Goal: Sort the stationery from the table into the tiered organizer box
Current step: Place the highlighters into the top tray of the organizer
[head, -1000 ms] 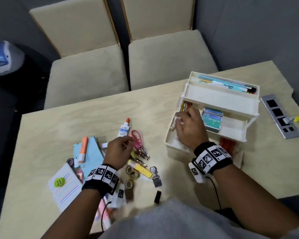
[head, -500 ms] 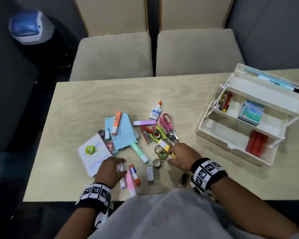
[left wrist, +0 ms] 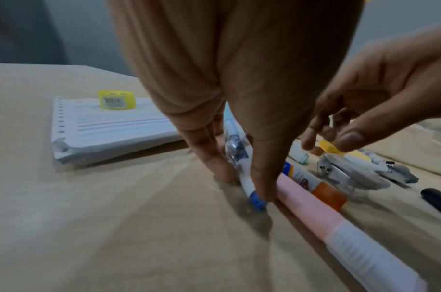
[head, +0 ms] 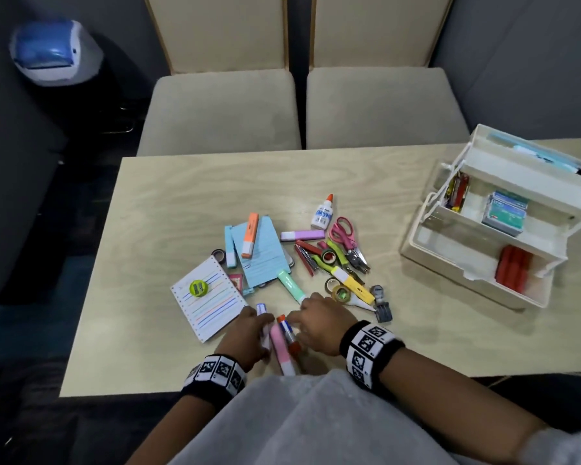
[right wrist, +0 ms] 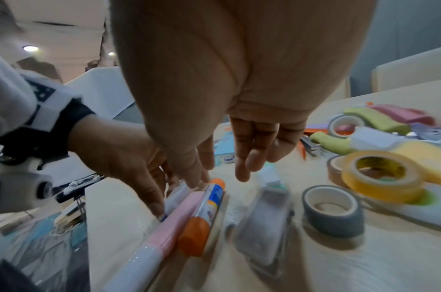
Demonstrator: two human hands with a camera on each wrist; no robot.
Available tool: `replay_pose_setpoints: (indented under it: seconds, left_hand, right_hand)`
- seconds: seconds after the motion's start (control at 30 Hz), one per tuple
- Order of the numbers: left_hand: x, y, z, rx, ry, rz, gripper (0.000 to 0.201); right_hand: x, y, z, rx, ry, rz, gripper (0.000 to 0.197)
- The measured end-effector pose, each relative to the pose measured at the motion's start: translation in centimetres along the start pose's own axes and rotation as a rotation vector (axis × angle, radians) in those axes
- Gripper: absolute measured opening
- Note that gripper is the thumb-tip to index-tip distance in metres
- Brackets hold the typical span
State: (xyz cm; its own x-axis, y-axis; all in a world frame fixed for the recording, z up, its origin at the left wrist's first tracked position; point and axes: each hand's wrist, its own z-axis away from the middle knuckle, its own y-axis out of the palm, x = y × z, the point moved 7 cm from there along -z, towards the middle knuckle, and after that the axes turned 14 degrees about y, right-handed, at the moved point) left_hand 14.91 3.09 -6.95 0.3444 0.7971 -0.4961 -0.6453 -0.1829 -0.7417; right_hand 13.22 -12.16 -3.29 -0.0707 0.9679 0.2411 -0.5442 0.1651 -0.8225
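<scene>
The white tiered organizer box [head: 450, 250] stands open at the table's right, holding red items, a box of cards and pens. My left hand [head: 259, 322] [left wrist: 241, 185] pinches a white-and-blue correction pen [left wrist: 239, 158] between thumb and fingers, low on the table near the front edge. Beside it lie a pink highlighter [head: 282, 350] [left wrist: 314, 205] and an orange-capped glue stick [head: 287, 332] [right wrist: 211, 199]. My right hand [head: 296, 318] [right wrist: 221, 179] hovers over the glue stick with straight fingers, its thumb at the stick's far end.
A pile of stationery fills the table's middle: lined notepad [head: 208, 303] with a yellow sharpener [head: 198, 288], tape rolls [right wrist: 333, 209], pink scissors [head: 342, 231], glue bottle [head: 322, 213], red stapler [head: 306, 258], several highlighters. Two chairs [head: 222, 105] stand behind the table.
My right hand left the organizer, came to the tape rolls, then moved left to the glue stick. My left hand dropped to the front edge and took hold of the correction pen.
</scene>
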Motion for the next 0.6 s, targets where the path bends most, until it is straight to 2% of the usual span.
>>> replay_pose_setpoints:
  seconds: [0.27, 0.33, 0.4, 0.53, 0.6]
  left_hand:
    - [1.3, -2.5, 0.5, -0.173, 0.052, 0.081, 0.034]
    - [1.8, -3.4, 0.9, -0.236, 0.06, 0.112, 0.029]
    - [2.3, -4.4, 1.4, -0.285, 0.069, 0.141, 0.028]
    - [3.6, -6.8, 2.6, -0.435, 0.04, 0.245, 0.027]
    - [4.0, -7.8, 3.1, -0.483, 0.018, 0.272, 0.031]
  right_hand:
    - [4.5, 1.1, -0.4, -0.021, -0.082, 0.2, 0.032]
    - [5.5, 2.5, -0.6, 0.057, -0.151, 0.296, 0.048]
    - [6.4, 4.1, -0.9, 0.089, -0.223, 0.417, 0.053]
    - [6.8, 3.8, -1.0, 0.045, -0.29, 0.526, 0.028]
    - [6.8, 3.3, -1.1, 0.001, -0.331, 0.518, 0.023]
